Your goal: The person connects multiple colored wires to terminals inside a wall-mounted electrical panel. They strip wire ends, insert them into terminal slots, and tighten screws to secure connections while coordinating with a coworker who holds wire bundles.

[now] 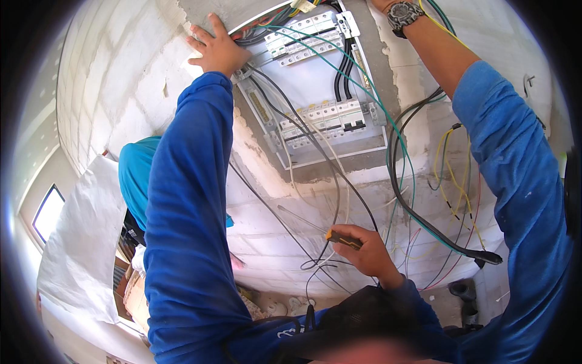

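Note:
My left hand [219,48] is open, its fingers spread on the wall beside the upper left edge of a white electrical panel [257,130]. Cables pass close to its wrist. Low in front of my chest, my right hand [373,255] is closed around the orange and black handle of a screwdriver [347,239]. The screwdriver's long thin shaft points up and left, below the panel. Inside the panel sit an upper row of circuit breakers [306,39] and a lower row of breakers [321,124]. Loose grey and white cables [315,145] hang out over the panel's lower edge.
From the right reaches another person's blue-sleeved arm with a wristwatch [405,15]; its hand is cut off above. A thick black cable [418,215] and thin coloured wires [451,176] hang right of the panel. Teal clothing [136,176] and a white sheet [85,242] are at left.

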The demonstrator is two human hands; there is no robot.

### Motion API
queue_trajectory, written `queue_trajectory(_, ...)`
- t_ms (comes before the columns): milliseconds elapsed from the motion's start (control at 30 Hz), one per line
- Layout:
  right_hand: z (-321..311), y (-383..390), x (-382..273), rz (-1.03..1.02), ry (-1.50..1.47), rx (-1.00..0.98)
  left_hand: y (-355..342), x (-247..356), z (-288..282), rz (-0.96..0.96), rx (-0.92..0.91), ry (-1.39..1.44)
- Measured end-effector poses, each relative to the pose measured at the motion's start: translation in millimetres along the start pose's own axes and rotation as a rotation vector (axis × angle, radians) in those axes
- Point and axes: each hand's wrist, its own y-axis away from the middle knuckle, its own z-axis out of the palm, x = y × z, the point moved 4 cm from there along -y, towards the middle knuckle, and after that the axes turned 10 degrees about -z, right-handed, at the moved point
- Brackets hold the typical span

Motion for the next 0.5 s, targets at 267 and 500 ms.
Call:
queue_trajectory(267, -6, 3, 16, 0.037, 0.012, 0.03, -3, -6, 3, 0.049, 0.03, 0.004)
queue_trajectory(500, 1, 6, 23, 0.12, 0.014, -0.069, -14, -12, 4, 0.105, 0.072, 0.051)
